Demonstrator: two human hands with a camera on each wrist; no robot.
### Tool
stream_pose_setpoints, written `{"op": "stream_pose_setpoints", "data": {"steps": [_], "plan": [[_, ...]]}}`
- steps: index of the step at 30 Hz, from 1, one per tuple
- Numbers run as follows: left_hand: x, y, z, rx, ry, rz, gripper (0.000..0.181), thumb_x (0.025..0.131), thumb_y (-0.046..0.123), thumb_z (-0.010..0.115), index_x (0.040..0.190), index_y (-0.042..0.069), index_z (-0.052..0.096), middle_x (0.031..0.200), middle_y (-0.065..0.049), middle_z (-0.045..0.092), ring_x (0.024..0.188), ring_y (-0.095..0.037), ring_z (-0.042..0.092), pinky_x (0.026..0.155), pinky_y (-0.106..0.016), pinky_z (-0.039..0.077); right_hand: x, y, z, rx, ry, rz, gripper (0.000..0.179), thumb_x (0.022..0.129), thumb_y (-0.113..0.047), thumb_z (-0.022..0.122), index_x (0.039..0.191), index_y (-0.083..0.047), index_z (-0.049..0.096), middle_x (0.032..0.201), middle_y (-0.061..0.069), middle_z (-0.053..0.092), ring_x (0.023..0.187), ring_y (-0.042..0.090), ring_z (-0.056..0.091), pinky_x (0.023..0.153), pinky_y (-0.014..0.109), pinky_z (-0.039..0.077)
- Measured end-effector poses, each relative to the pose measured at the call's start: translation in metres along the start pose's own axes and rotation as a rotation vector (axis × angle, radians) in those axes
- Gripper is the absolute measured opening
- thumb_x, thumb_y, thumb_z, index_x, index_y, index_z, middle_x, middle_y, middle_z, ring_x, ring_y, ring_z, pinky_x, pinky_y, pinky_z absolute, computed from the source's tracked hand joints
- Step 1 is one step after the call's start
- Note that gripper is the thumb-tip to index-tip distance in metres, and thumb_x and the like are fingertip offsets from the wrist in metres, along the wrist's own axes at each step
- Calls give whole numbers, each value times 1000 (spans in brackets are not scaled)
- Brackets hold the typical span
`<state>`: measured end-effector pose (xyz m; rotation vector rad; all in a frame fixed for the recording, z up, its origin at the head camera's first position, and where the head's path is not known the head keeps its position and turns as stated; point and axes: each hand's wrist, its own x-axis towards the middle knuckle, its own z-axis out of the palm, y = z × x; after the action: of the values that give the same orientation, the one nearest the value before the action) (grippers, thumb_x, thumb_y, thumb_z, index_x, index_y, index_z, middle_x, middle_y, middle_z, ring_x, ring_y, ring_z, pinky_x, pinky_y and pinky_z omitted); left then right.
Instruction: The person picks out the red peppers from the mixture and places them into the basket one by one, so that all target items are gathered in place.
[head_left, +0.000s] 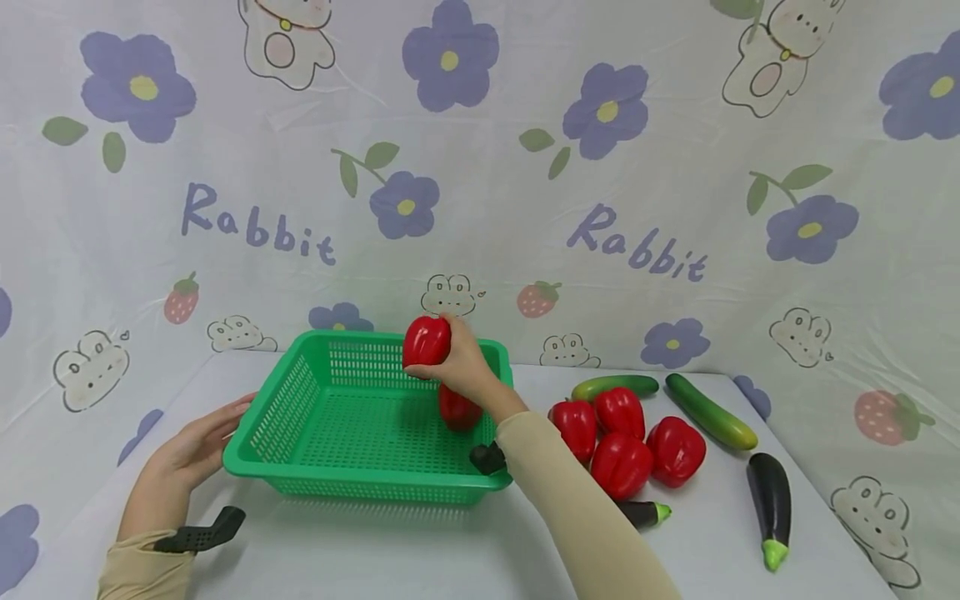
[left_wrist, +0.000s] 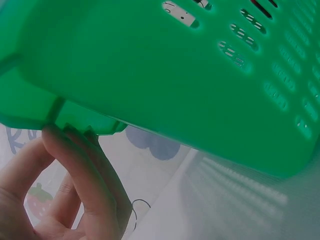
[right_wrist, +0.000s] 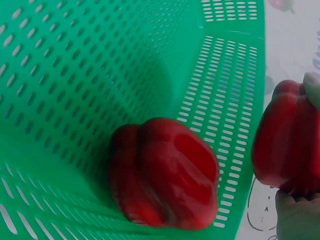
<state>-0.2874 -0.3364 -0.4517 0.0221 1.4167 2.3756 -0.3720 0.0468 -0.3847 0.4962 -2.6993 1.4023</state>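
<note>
In the head view my right hand (head_left: 463, 360) holds a red bell pepper (head_left: 426, 343) above the back right of a green plastic basket (head_left: 352, 479). The right wrist view shows that held pepper (right_wrist: 287, 142) between thumb and fingers, at the right edge. Another red bell pepper (right_wrist: 165, 175) lies inside the basket, in its right end. My left hand (head_left: 198, 442) is at the basket's left side. Seen in the left wrist view, its fingertips touch the rim (left_wrist: 75, 117) from outside, the fingers slightly bent.
Right of the basket lie several red bell peppers (head_left: 621, 465). Two green cucumbers, one nearer (head_left: 615, 386) and one farther right (head_left: 711, 411), are behind them. One eggplant (head_left: 770, 504) lies at the table's right; another (head_left: 643, 513) is partly hidden by my right sleeve. A patterned cloth (head_left: 480, 167) hangs behind.
</note>
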Motion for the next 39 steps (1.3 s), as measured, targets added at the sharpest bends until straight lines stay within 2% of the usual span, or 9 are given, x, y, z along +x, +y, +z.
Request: {"op": "stream_pose_setpoints", "data": {"steps": [7, 14, 17, 22, 30, 31, 33, 36, 39], "plan": [[-1, -2, -2, 72, 0, 12, 34, 105, 15, 42, 111, 28, 72, 113, 12, 71, 102, -6, 67, 87, -23, 57, -2, 4, 6, -23, -49, 13, 98, 75, -29, 84, 151, -16, 24, 147, 8, 42, 133, 30, 44, 93, 50, 55], [-1, -3, -3, 136, 88, -37, 28, 103, 20, 49, 108, 34, 73, 112, 18, 70, 103, -3, 64, 89, -24, 56, -2, 11, 11, -38, -96, 44, 97, 76, -30, 84, 151, -14, 24, 144, 8, 45, 131, 30, 45, 92, 49, 56], [-3, -3, -4, 164, 78, -32, 30, 104, 19, 48, 111, 35, 72, 113, 20, 69, 105, -2, 62, 89, -24, 56, -2, 13, 14, -42, -107, 41, 96, 77, -30, 83, 151, -14, 24, 144, 8, 45, 130, 29, 45, 92, 48, 56], [-6, -5, -6, 197, 9, 9, 34, 105, 15, 43, 119, 33, 69, 118, 21, 67, 109, -2, 62, 91, -24, 55, -3, 13, 17, -51, -118, 31, 94, 78, -29, 83, 150, -15, 25, 143, 6, 45, 130, 28, 45, 92, 47, 56], [-10, -7, -7, 256, 36, 34, 35, 103, 13, 48, 129, 30, 64, 120, 24, 65, 110, 1, 62, 92, -21, 53, -4, 7, 21, -74, -133, -27, 94, 77, -30, 83, 150, -13, 27, 144, 7, 46, 129, 28, 46, 92, 46, 56], [-11, -7, -7, 261, 38, 44, 36, 102, 12, 49, 131, 29, 62, 121, 24, 65, 110, 2, 62, 92, -21, 53, -4, 7, 21, -78, -138, -28, 94, 76, -31, 83, 150, -14, 27, 144, 6, 46, 129, 27, 46, 92, 46, 56], [-14, -9, -7, 349, 29, 105, 42, 100, 8, 52, 139, 21, 55, 125, 27, 62, 112, 5, 60, 92, -17, 52, -3, 7, 22, -90, -144, -29, 94, 76, -32, 84, 150, -15, 28, 143, 6, 46, 129, 27, 47, 91, 45, 56], [-17, -11, -8, 422, 19, 174, 49, 97, 4, 55, 145, 14, 47, 129, 28, 59, 115, 8, 59, 92, -14, 50, -2, 8, 22, -99, -157, -28, 94, 76, -32, 84, 149, -16, 28, 143, 6, 47, 128, 26, 47, 91, 44, 56], [-18, -11, -8, 434, 8, 188, 50, 97, 3, 55, 145, 13, 47, 129, 29, 58, 115, 8, 58, 92, -14, 50, -3, 10, 22, -99, -170, -21, 92, 75, -32, 84, 147, -15, 30, 141, 6, 48, 128, 27, 47, 89, 43, 57]]}}
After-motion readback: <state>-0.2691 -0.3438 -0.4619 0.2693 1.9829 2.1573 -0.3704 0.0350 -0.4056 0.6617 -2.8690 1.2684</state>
